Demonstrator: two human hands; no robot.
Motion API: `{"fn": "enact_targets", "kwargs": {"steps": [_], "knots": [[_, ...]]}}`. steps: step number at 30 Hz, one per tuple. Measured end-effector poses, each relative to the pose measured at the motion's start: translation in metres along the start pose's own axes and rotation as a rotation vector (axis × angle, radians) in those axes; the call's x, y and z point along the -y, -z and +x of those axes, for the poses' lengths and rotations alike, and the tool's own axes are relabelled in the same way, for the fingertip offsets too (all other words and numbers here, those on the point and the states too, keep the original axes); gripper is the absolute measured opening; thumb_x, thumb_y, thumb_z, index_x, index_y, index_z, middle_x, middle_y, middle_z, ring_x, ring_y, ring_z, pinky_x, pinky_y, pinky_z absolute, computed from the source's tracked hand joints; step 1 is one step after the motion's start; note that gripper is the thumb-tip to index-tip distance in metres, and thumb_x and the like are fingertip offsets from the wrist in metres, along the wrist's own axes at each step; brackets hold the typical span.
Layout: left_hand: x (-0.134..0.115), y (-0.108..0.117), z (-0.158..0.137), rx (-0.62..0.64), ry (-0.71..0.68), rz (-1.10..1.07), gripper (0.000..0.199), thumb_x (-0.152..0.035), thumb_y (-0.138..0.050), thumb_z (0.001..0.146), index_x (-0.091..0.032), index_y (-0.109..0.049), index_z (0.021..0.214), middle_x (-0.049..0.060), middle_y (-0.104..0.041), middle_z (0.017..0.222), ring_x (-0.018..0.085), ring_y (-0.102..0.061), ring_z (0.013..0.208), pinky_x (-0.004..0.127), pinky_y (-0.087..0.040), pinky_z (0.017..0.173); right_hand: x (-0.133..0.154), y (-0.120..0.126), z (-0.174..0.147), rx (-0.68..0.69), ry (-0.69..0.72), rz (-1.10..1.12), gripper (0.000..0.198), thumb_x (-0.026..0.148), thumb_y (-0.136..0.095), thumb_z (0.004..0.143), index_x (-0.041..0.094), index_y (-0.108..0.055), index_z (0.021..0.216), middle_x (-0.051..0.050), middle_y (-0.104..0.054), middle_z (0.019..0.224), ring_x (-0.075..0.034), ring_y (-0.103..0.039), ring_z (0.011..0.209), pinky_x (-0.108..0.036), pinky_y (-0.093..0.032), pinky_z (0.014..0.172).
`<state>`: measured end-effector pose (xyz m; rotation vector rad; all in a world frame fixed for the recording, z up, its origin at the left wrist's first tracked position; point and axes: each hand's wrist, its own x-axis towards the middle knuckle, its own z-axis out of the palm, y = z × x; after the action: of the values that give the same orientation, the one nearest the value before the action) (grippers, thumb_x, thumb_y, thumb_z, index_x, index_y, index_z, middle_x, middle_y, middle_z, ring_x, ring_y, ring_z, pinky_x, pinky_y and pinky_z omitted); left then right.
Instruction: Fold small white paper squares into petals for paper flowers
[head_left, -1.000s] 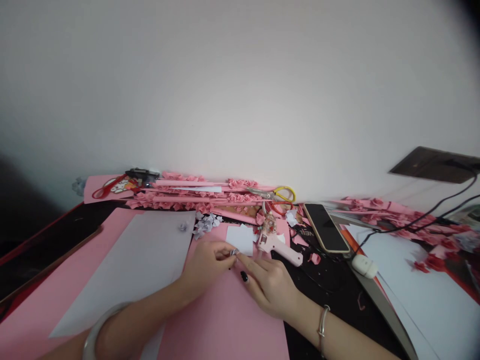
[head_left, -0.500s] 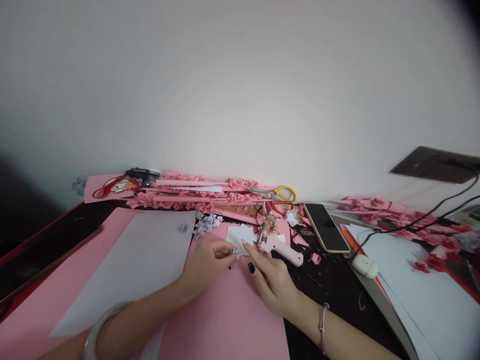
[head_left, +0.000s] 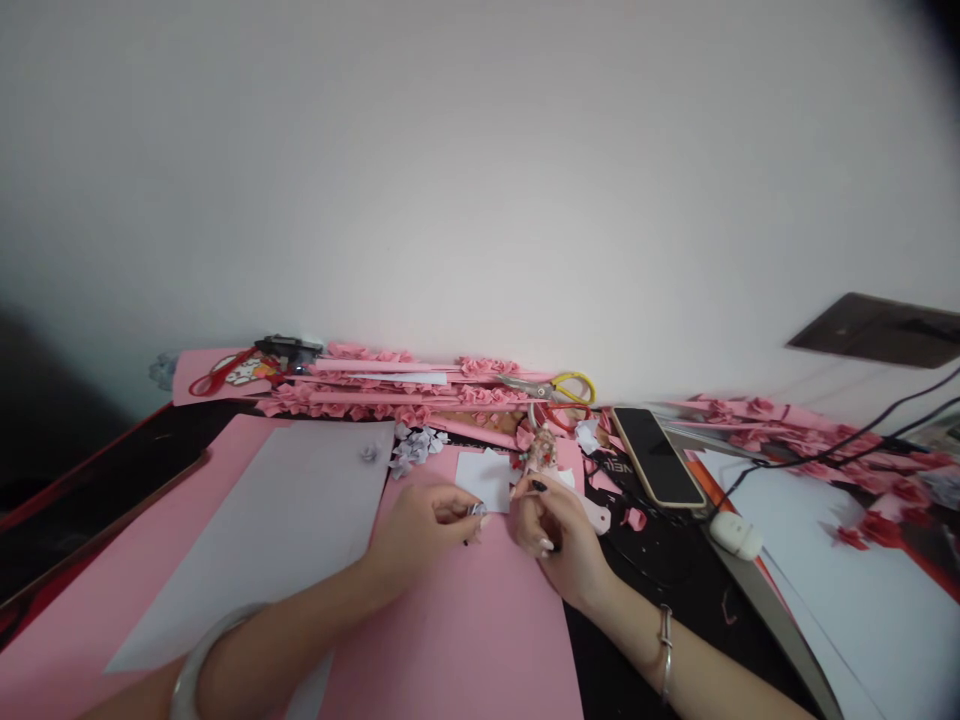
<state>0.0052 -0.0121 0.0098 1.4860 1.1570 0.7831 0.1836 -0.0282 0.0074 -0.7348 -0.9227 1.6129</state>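
Observation:
My left hand (head_left: 424,525) pinches a small grey-blue paper flower (head_left: 477,510) between thumb and fingertips, above a pink sheet (head_left: 457,620). Just right of it, my right hand (head_left: 559,535) is apart from the flower, its fingers curled in and the thumb drawn against them. Whether anything tiny is between those fingers cannot be made out. Behind the right hand lies a pink glue gun (head_left: 596,512), partly covered by it. A white paper square (head_left: 484,478) rests on the pink sheet beyond both hands.
Grey-blue paper flowers (head_left: 416,447) lie beyond the left hand, near a large white sheet (head_left: 270,530). Pink paper flower stems (head_left: 375,392) line the wall, with yellow-handled scissors (head_left: 574,386) on them. To the right are a phone (head_left: 656,455), a white case (head_left: 735,535) and black cables.
My right hand has drawn back to the right from the flower, turning and curling its fingers, and now covers more of the glue gun. My left hand keeps hold of the flower.

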Motion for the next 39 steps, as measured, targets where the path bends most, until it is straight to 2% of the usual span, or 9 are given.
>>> {"fn": "enact_targets", "kwargs": {"steps": [4, 8, 13, 17, 25, 32, 36, 39], "knots": [[0.0004, 0.0003, 0.0004, 0.011, -0.001, 0.003, 0.010, -0.018, -0.060, 0.069, -0.015, -0.069, 0.072, 0.002, -0.070, 0.065, 0.016, -0.066, 0.065, 0.023, -0.050, 0.062, 0.0021, -0.0019, 0.0002, 0.003, -0.011, 0.029, 0.023, 0.034, -0.049, 0.088, 0.016, -0.058, 0.077, 0.009, -0.033, 0.041, -0.007, -0.018, 0.038, -0.021, -0.016, 0.040], [-0.0003, 0.0005, -0.0003, 0.016, -0.006, 0.003, 0.009, -0.018, -0.059, 0.070, -0.015, -0.068, 0.070, 0.002, -0.070, 0.066, 0.016, -0.065, 0.065, 0.023, -0.049, 0.061, 0.0024, -0.0024, -0.0002, -0.016, -0.024, 0.012, 0.026, 0.035, -0.055, 0.086, 0.018, -0.050, 0.067, 0.009, -0.032, 0.044, -0.007, -0.019, 0.040, -0.021, -0.015, 0.041], [-0.0004, 0.0007, -0.0016, 0.016, -0.005, 0.029, 0.011, -0.019, -0.059, 0.070, -0.015, -0.069, 0.071, 0.002, -0.070, 0.066, 0.016, -0.064, 0.065, 0.023, -0.048, 0.061, -0.0016, -0.0005, -0.0013, -0.044, 0.002, -0.080, 0.026, 0.020, -0.066, 0.076, 0.019, -0.043, 0.063, 0.009, -0.033, 0.049, -0.006, -0.020, 0.044, -0.021, -0.014, 0.043], [-0.0006, 0.0010, -0.0004, 0.018, -0.006, 0.036, 0.012, -0.020, -0.059, 0.071, -0.015, -0.069, 0.072, 0.002, -0.068, 0.064, 0.016, -0.063, 0.064, 0.023, -0.048, 0.062, -0.0027, -0.0005, -0.0026, -0.047, 0.015, -0.248, 0.024, 0.010, -0.061, 0.069, 0.019, -0.041, 0.060, 0.008, -0.036, 0.056, -0.007, -0.023, 0.048, -0.021, -0.016, 0.045], [-0.0024, 0.0011, 0.0008, -0.015, -0.006, 0.025, 0.012, -0.021, -0.060, 0.071, -0.014, -0.069, 0.073, 0.002, -0.068, 0.064, 0.016, -0.064, 0.064, 0.025, -0.049, 0.063, 0.0001, -0.0032, -0.0056, 0.010, 0.034, -0.409, 0.017, 0.005, -0.049, 0.063, 0.020, -0.042, 0.065, 0.007, -0.035, 0.061, -0.010, -0.026, 0.055, -0.021, -0.019, 0.049], [-0.0031, 0.0019, 0.0017, -0.043, 0.027, 0.000, 0.013, -0.020, -0.061, 0.068, -0.014, -0.070, 0.075, 0.002, -0.070, 0.063, 0.017, -0.066, 0.063, 0.025, -0.051, 0.063, 0.0011, -0.0020, -0.0061, 0.037, 0.085, -0.425, 0.017, 0.005, -0.046, 0.059, 0.020, -0.040, 0.065, 0.004, -0.037, 0.069, -0.012, -0.031, 0.061, -0.022, -0.024, 0.053], [-0.0054, 0.0031, 0.0012, -0.037, 0.026, 0.000, 0.013, -0.021, -0.060, 0.069, -0.014, -0.070, 0.072, 0.002, -0.070, 0.063, 0.017, -0.065, 0.064, 0.025, -0.050, 0.063, 0.0004, 0.0018, -0.0072, 0.079, 0.024, -0.354, 0.027, 0.004, -0.045, 0.059, 0.019, -0.054, 0.079, 0.003, -0.039, 0.071, -0.012, -0.033, 0.060, -0.022, -0.025, 0.052], [-0.0075, 0.0042, 0.0011, -0.050, 0.037, 0.021, 0.014, -0.023, -0.060, 0.069, -0.014, -0.070, 0.072, 0.003, -0.070, 0.065, 0.018, -0.065, 0.065, 0.025, -0.049, 0.063, 0.0005, 0.0018, -0.0072, 0.098, -0.008, -0.330, 0.029, 0.006, -0.051, 0.066, 0.019, -0.060, 0.091, 0.002, -0.043, 0.073, -0.011, -0.034, 0.058, -0.022, -0.025, 0.050]]}}
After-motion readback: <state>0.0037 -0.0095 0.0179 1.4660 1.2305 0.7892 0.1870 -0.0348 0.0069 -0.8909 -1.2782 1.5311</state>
